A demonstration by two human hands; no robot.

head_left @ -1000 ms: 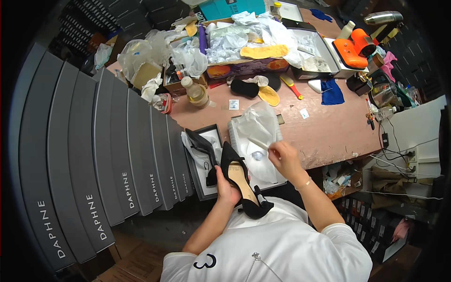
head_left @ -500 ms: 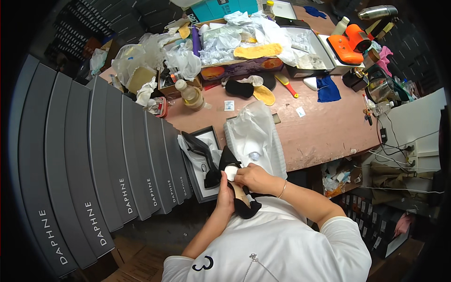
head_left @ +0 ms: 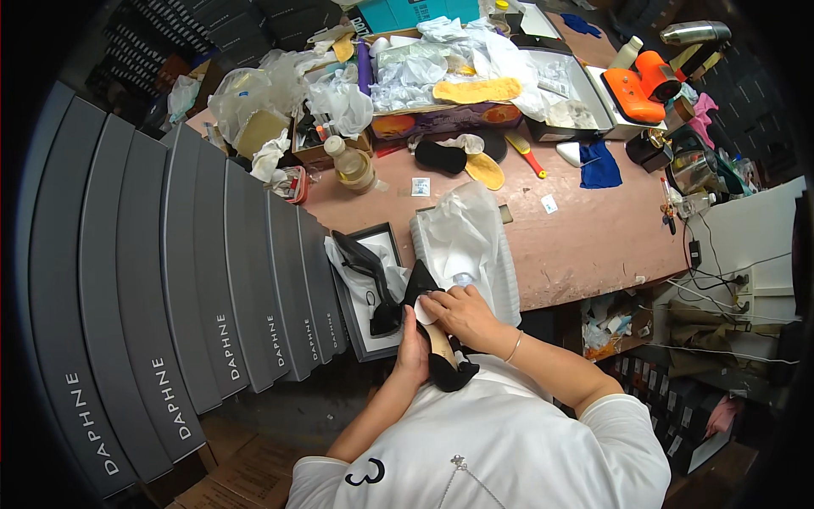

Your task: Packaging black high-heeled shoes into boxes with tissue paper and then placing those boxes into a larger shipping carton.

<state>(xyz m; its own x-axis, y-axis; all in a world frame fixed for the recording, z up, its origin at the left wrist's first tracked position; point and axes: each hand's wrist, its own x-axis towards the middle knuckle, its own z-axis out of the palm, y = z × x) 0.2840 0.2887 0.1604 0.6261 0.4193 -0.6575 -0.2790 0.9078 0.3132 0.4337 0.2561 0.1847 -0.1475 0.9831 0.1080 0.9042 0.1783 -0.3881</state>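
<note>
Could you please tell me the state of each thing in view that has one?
Left hand: wrapped around the held shoe
Held shoe: toe pointing away from the wearer
Right hand: fingers bent, at the white wad
White wad: at the shoe's opening, partly covered
Other black shoe: lying in the shoe box
Shoe box: open
Bottle: upright, capped
Purple-sided carton: open, heaped full

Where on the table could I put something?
The widest bare patch of table is right of the white paper, below the blue cloth. A smaller gap lies between bottle and open shoebox. The back is crowded: a purple box full of wrapping.
</note>
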